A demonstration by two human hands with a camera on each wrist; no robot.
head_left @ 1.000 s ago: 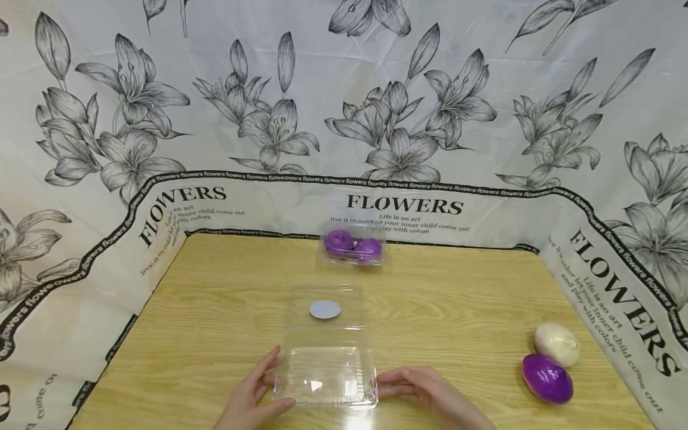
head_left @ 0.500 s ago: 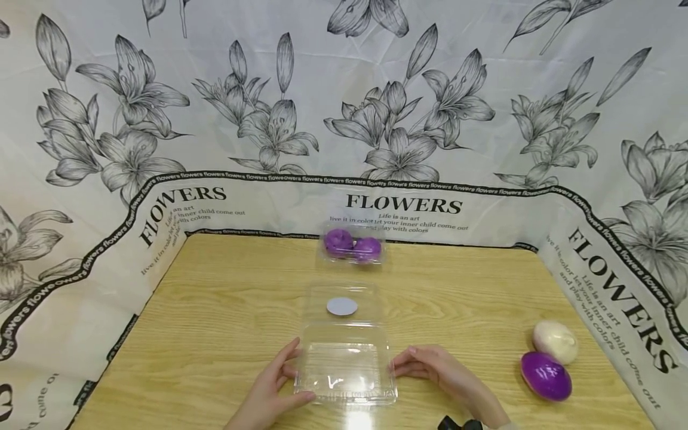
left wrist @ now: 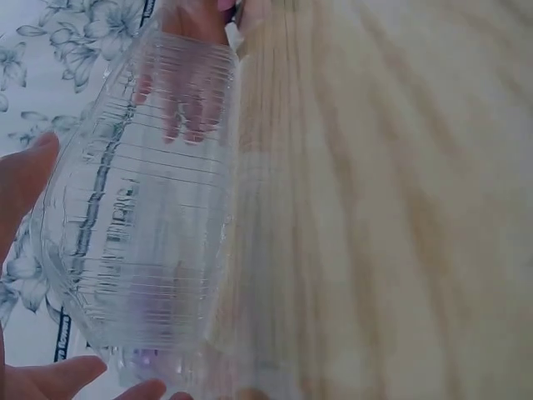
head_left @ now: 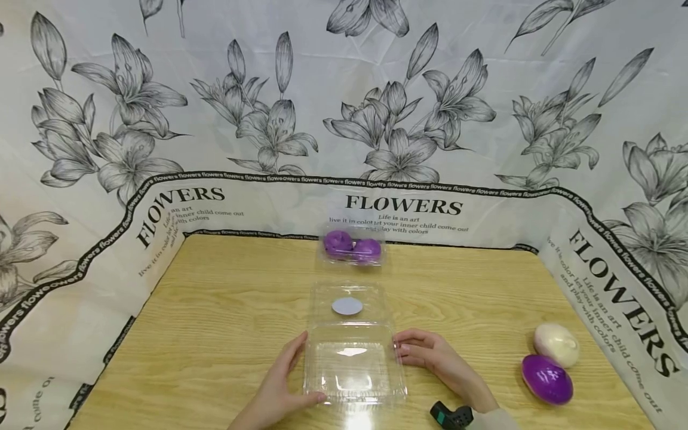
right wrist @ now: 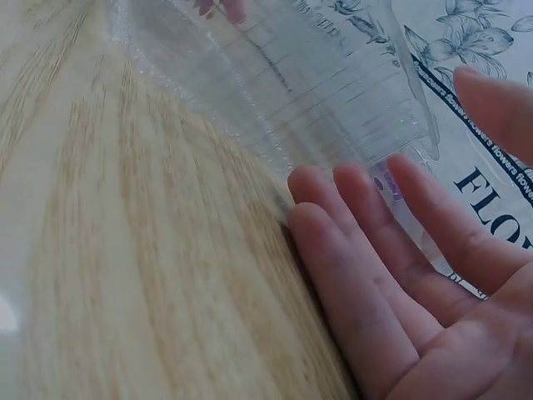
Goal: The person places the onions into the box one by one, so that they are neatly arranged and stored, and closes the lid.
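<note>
While the clear container (head_left: 355, 371) lies opened out on the table (head_left: 215, 286), toward the near edge, a positioning step is judged to be in hand; light, even side pressure appears to be called for next, so that flexing is avoided. Its left side is touched by the left hand (head_left: 282, 385), thumb and fingers spread apart. Its right side is met by the right hand (head_left: 441, 363), fingers extended, nothing clamped.

Forward-down head view from above, close wrist views, clear container (head_left: 353, 373) in all
</note>
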